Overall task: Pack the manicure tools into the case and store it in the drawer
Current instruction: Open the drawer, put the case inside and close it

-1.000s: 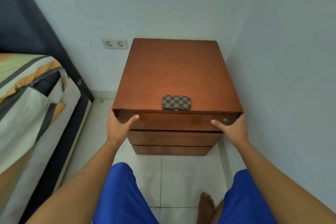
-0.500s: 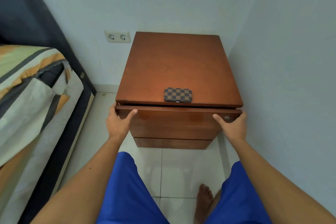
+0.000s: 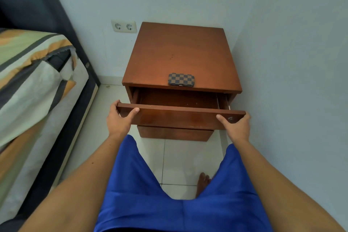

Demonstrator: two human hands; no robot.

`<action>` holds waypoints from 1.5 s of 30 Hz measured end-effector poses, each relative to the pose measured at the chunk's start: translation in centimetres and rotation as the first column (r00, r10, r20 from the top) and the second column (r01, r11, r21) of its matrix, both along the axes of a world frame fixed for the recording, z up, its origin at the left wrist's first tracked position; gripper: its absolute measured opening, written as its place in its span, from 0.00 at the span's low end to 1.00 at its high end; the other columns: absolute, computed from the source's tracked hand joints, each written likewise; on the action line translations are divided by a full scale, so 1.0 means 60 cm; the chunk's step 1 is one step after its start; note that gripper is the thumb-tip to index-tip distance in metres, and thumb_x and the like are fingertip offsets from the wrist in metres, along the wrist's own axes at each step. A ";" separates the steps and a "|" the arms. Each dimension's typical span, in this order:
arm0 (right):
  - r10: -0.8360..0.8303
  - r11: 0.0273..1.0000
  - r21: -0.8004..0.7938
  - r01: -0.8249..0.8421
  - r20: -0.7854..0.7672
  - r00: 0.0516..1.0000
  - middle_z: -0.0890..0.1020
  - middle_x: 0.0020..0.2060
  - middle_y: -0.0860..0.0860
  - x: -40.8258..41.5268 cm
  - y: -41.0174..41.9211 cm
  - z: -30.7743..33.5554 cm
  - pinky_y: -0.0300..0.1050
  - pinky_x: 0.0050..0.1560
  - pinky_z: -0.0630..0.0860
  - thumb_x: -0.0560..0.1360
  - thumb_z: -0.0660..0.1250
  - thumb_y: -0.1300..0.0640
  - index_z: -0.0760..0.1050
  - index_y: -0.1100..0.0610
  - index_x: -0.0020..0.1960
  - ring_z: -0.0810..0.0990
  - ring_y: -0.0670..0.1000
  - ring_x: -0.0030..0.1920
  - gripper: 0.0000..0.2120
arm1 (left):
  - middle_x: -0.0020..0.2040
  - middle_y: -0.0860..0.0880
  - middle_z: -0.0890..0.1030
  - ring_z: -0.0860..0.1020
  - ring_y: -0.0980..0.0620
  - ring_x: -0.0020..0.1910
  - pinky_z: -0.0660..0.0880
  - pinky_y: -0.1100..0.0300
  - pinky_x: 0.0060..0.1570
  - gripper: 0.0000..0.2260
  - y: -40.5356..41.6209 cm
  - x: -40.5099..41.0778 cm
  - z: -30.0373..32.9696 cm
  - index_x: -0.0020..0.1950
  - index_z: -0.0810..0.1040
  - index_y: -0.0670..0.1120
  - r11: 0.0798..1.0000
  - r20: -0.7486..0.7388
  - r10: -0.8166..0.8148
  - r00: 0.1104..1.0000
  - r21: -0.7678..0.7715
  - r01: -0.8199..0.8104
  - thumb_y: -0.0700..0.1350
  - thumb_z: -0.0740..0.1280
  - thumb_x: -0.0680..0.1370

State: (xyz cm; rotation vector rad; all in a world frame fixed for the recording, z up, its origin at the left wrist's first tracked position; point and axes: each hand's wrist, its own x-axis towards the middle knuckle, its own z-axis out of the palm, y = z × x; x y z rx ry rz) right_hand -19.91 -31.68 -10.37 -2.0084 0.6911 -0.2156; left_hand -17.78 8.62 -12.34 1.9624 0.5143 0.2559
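A closed checkered brown manicure case (image 3: 181, 79) lies at the front edge of the wooden nightstand top (image 3: 180, 51). Below it the top drawer (image 3: 178, 117) is pulled partly out, and its dark inside looks bare. My left hand (image 3: 119, 118) grips the left end of the drawer front, thumb on the face. At the right end my right hand (image 3: 236, 125) holds the same front, next to a small round lock.
A bed with a striped cover (image 3: 33, 84) stands close on the left. A wall (image 3: 301, 81) runs right beside the nightstand. A double socket (image 3: 123, 26) is on the back wall. Lower drawers (image 3: 175, 133) are shut. My blue shorts and a bare foot (image 3: 203, 182) are over white tiles.
Both hands have pulled the top drawer outward, from shut to partly open. The case has stayed in place on the top.
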 end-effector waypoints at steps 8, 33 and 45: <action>0.013 1.000 -0.001 -0.013 0.008 1.000 0.75 0.69 0.58 -0.084 0.010 0.010 0.51 0.66 0.76 0.67 0.82 0.42 0.60 0.59 0.77 0.76 0.60 0.69 0.49 | 0.73 0.46 0.76 0.74 0.44 0.72 0.72 0.49 0.71 0.38 -0.002 -0.085 0.003 0.79 0.67 0.48 1.000 0.017 -0.002 1.000 -0.031 0.003 0.57 0.79 0.74; 0.229 0.944 -0.246 -0.221 0.006 0.973 0.62 0.82 0.53 -0.129 0.002 0.046 0.54 0.76 0.66 0.69 0.77 0.34 0.53 0.53 0.83 0.63 0.57 0.80 0.55 | 0.80 0.47 0.67 0.66 0.47 0.78 0.65 0.48 0.76 0.47 -0.020 -0.070 0.083 0.82 0.60 0.48 0.968 0.059 -0.060 0.996 0.249 0.044 0.70 0.72 0.73; 0.562 0.758 -0.408 -0.510 0.010 0.827 0.69 0.78 0.50 0.105 0.105 0.112 0.52 0.75 0.69 0.76 0.73 0.38 0.61 0.52 0.81 0.68 0.51 0.77 0.41 | 0.82 0.48 0.64 0.62 0.47 0.81 0.64 0.42 0.77 0.36 -0.070 0.161 0.148 0.83 0.59 0.49 0.723 -0.069 -0.467 0.882 0.544 0.425 0.65 0.64 0.81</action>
